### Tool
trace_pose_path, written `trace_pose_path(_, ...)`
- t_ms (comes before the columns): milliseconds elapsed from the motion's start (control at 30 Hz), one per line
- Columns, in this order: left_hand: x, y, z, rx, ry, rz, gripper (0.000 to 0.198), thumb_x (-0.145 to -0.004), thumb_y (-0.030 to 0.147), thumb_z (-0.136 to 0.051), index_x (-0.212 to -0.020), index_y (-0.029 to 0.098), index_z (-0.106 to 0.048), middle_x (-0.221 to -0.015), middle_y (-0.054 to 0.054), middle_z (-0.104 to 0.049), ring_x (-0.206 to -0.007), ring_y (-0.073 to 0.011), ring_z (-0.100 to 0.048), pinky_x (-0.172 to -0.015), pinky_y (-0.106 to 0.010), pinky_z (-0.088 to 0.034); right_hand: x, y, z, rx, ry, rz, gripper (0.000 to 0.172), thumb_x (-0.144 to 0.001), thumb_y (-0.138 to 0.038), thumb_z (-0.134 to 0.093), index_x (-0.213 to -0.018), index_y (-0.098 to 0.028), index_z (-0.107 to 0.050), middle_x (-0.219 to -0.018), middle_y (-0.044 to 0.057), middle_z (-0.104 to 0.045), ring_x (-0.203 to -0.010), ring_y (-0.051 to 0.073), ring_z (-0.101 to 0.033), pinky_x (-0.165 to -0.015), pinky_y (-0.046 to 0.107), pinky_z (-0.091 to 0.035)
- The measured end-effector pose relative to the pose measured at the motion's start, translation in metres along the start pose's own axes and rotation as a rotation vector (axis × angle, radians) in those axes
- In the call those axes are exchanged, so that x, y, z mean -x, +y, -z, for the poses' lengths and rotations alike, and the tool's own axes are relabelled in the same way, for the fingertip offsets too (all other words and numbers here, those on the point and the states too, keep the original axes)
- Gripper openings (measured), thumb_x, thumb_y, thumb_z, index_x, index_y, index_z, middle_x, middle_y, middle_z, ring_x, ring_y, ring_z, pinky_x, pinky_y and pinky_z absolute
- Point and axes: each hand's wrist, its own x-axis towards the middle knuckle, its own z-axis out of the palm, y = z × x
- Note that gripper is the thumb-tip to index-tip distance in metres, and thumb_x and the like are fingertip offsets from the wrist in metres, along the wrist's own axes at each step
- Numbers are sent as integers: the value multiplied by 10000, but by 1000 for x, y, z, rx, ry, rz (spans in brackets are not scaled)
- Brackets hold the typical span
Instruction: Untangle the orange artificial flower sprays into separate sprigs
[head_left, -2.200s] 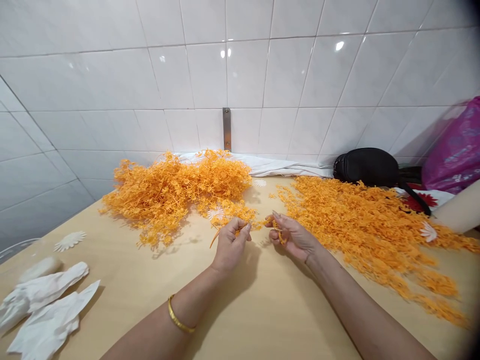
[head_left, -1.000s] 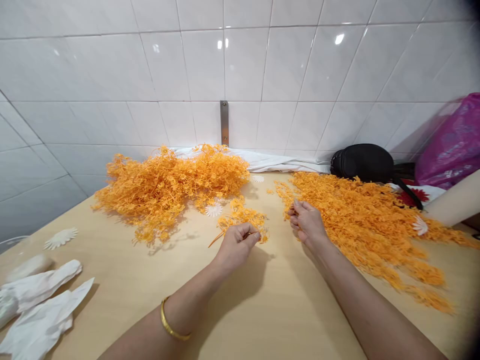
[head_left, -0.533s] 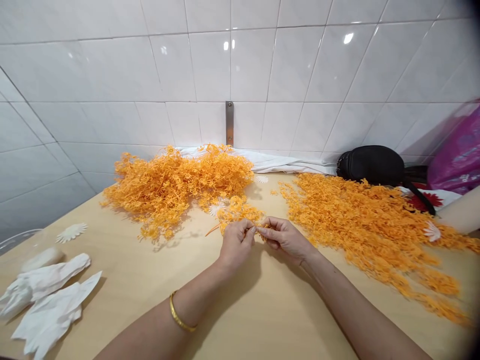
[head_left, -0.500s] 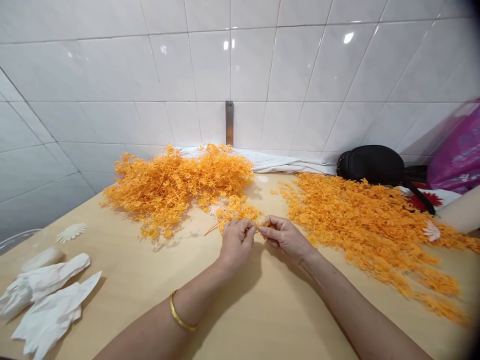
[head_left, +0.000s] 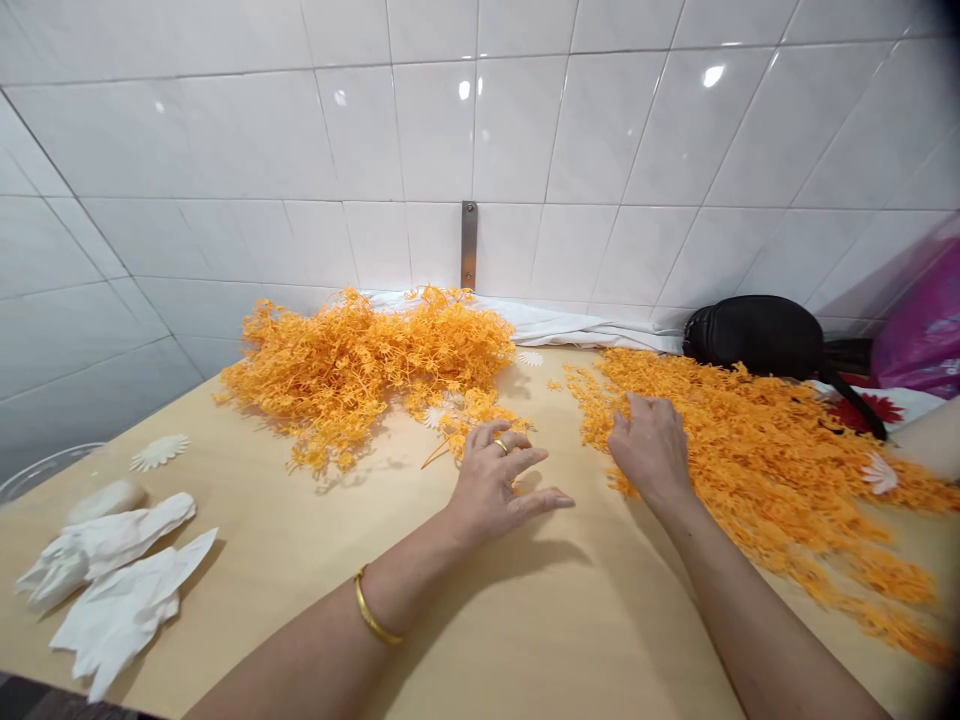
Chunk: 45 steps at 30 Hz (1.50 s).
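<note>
My left hand [head_left: 502, 480] is open over the table, its thumb and forefinger wide apart and a gold ring on one finger. Just behind its fingers lies a small orange artificial flower sprig [head_left: 480, 408] with a bare stem pointing left; whether the hidden fingertips touch it I cannot tell. My right hand [head_left: 652, 445] is at the left edge of a spread pile of orange sprigs [head_left: 757, 450], back of the hand up, fingers curled down and closed on the sprigs there. Its fingertips are hidden. A bushy orange flower bunch [head_left: 360, 360] lies at the back left.
White petal discs [head_left: 160, 453] lie about the table [head_left: 480, 640]. Crumpled white tissues [head_left: 135, 600] are at the left. Along the tiled wall run a white cloth [head_left: 555, 325], a black bag [head_left: 754, 335] and a purple bag [head_left: 919, 320]. Another person's arm [head_left: 930, 440] reaches in at the right edge.
My hands, pinched together half a second ago, have come apart. The left has spread its fingers; the right has moved right and away from me to the spread pile. The view has shifted slightly.
</note>
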Motion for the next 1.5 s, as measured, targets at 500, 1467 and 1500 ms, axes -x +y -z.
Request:
trace_pose_path(500,7,3,55,730,234,766,331,-759,423,-477,-624,128,-540,-522,-8,-521,-444,-89,-495,-421,-196,-339,65,-74,2,-536,-493,419,173,-786,-329,-465,-760,-181,-550,-661,14,-561,-620,148,-487,-566,250,-323)
trace_pose_path(1467,-12,-21,-12,1436,152,925,142,-627,28,-603,-713,119,-536,-680,-28,-614,-589,-105,-581,-573,-214,-454,47,-58,-1,-973,-577,259,259,-728,-330,-539,-939,-196,-609,-830,30,-617,-768,182,-539,-702,298,-404)
trace_pose_path(1500,-11,-20,-12,1442,147,915,129,-627,43,-615,-695,119,-535,-666,-24,-611,-583,-104,-580,-569,-212,-451,49,-60,-2,-962,-547,278,255,-720,-314,-550,-942,-202,-606,-838,28,-615,-765,179,-535,-705,297,-401)
